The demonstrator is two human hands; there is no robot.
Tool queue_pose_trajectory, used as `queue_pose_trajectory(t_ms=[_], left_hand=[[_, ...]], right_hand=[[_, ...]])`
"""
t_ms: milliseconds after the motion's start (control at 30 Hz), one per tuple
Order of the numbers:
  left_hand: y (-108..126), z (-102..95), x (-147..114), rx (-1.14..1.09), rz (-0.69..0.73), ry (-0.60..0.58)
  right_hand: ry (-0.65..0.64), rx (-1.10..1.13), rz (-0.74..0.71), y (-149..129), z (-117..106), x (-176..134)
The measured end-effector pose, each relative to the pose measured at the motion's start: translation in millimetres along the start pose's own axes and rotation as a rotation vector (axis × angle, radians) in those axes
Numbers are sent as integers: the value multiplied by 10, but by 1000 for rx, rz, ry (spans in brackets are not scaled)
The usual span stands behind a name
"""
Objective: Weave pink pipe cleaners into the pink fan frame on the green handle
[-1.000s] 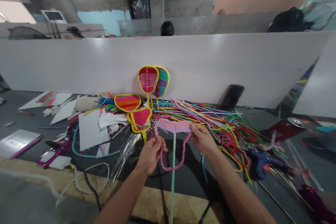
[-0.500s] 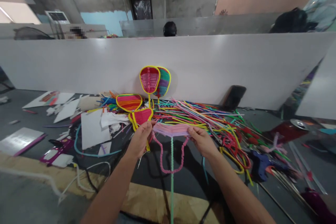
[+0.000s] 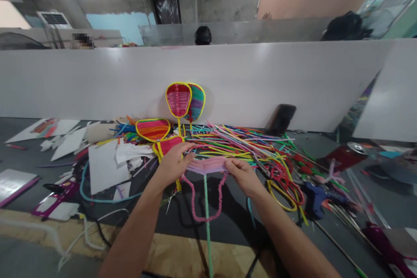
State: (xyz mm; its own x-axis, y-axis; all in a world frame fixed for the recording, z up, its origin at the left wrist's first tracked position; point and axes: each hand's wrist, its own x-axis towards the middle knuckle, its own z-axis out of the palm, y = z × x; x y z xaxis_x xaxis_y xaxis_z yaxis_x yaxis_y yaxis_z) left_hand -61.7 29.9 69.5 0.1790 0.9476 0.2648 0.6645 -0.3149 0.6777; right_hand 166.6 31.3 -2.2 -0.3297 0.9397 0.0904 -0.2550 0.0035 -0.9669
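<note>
Between my hands is a half-filled pipe-cleaner fan (image 3: pixel 206 166), with pink and lilac rows across its top. Its open pink loop hangs below, and a pale green stem (image 3: pixel 208 230) runs down toward me. My right hand (image 3: pixel 243 176) pinches the right end of the rows between thumb and fingers. At the left end my left hand (image 3: pixel 172 166) grips the edge, its index finger reaching out above the rows; the exact contact is partly hidden. A red fan with a yellow rim (image 3: pixel 167 145) lies just behind my left hand.
Finished fans (image 3: pixel 178 100) lean on the white partition (image 3: pixel 244 82). Behind my hands spreads a heap of loose pipe cleaners (image 3: pixel 234 139). A phone (image 3: pixel 282 118), a red can (image 3: pixel 347 156) and a blue tool (image 3: pixel 314 200) are at right. White card (image 3: pixel 109 167) and cables (image 3: pixel 86 230) lie left.
The whole view has shifted, so things sit farther left. My left hand's index finger has lifted and stretched over the fan's left end. My right hand keeps its pinch.
</note>
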Motion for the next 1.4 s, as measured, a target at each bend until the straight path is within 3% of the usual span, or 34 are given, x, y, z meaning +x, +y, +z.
queue_pose_trajectory(t_ms=[100,267,567,867,1167,1400], left_hand=[[250,79,59,176,191,-151],[382,237,99,170,178,-345],[236,100,167,31,75,-404],[180,168,188,-136,2,-555],[247,177,170,-157,-8,-536],[220,232,175,-144,-70,-478]], right_hand=[[-63,-23,7,-15,65,-27],[-126,57,85,29,102,-40],[-127,-10,140,-40,41,-59],[-119,-76,117,-35,82,-62],[-134,-136,106,33,111,-63],[-141,-10,93,38,132,-63]])
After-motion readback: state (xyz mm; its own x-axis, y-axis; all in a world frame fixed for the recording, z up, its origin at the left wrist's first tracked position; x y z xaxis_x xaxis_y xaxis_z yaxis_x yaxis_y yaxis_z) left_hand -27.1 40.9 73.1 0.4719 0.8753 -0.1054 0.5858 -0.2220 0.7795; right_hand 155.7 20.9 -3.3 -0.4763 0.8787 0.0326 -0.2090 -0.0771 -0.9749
